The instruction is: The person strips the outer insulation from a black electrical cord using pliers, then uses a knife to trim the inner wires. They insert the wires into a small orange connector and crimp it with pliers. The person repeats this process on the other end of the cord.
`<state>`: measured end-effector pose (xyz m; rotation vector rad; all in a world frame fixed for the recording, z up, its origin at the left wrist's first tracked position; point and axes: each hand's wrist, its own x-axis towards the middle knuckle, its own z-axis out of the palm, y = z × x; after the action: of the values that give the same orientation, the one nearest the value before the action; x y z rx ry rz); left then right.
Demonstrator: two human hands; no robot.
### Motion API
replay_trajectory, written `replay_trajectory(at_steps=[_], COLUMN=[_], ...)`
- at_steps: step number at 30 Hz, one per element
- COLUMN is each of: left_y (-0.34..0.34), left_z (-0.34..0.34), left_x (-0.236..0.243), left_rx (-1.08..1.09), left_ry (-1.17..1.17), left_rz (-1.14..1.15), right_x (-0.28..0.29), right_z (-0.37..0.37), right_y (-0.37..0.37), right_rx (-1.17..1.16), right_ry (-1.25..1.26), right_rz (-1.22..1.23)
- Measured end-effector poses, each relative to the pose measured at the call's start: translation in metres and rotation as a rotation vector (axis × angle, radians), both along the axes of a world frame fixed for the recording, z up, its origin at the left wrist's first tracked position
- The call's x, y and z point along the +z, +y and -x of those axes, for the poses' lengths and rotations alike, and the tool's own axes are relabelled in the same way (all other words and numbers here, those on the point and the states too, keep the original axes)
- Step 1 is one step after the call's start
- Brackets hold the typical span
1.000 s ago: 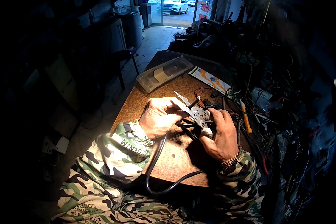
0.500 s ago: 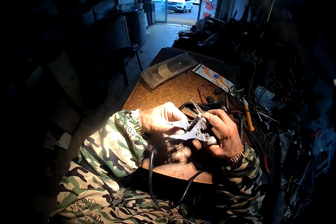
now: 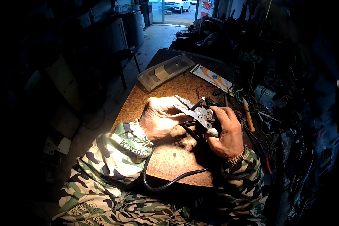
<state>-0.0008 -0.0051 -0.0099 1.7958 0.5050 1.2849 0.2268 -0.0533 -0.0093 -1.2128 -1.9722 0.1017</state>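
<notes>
My right hand (image 3: pixel 229 135) grips a pair of silver wire strippers (image 3: pixel 199 113) by the handles, whose white ends show at the fingers. The toothed jaws are spread and point up and left. Closed around a black cable is my left hand (image 3: pixel 159 117), its fingertips close beside the jaws. A short dark end of the cable appears to lie across the open jaws; exactly how it sits there is hard to make out. From below my left hand the black cable (image 3: pixel 158 187) hangs in a loop over the near table edge.
On the wooden table (image 3: pixel 133 107) lie a clear plastic tray (image 3: pixel 148 81) and a white, orange and blue package (image 3: pixel 211 77). An orange-handled tool (image 3: pixel 248 116) rests on the right, among tangled wires. A dark stool (image 3: pixel 124 56) stands beyond the table's left side.
The strippers have turned, their jaws now pointing up-left and spread wider. My left hand has shifted slightly, and the hanging cable loop has risen and spread to the right.
</notes>
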Motion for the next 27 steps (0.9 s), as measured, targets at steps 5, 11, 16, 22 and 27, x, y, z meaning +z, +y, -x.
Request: replay_trajectory(at_steps=[5,11,16,22,27], left_y=[0.002,-0.005,0.005,0.003,-0.001], left_z=[0.005,0.015,0.027,0.022,0.008], left_x=[-0.002,0.017,0.007,0.014,0.011], left_rx=[-0.136,-0.274,-0.504,-0.691,-0.239], left_ry=[-0.004,0.108,0.162,0.005,0.192], left_rz=[0.095,0.373,0.435,0.598,0.409], right_x=[-0.001,-0.001,0.002,0.002,-0.003], right_z=[-0.003,-0.009,-0.009,-0.009,-0.006], right_y=[0.001,0.003,0.004,0.002,0.001], right_rx=[0.037,0.179,0.341,0.215,0.006], right_ry=[-0.005,0.012,0.024,0.026,-0.035], right_rz=[0.0,0.039,0.047,0.068,0.033])
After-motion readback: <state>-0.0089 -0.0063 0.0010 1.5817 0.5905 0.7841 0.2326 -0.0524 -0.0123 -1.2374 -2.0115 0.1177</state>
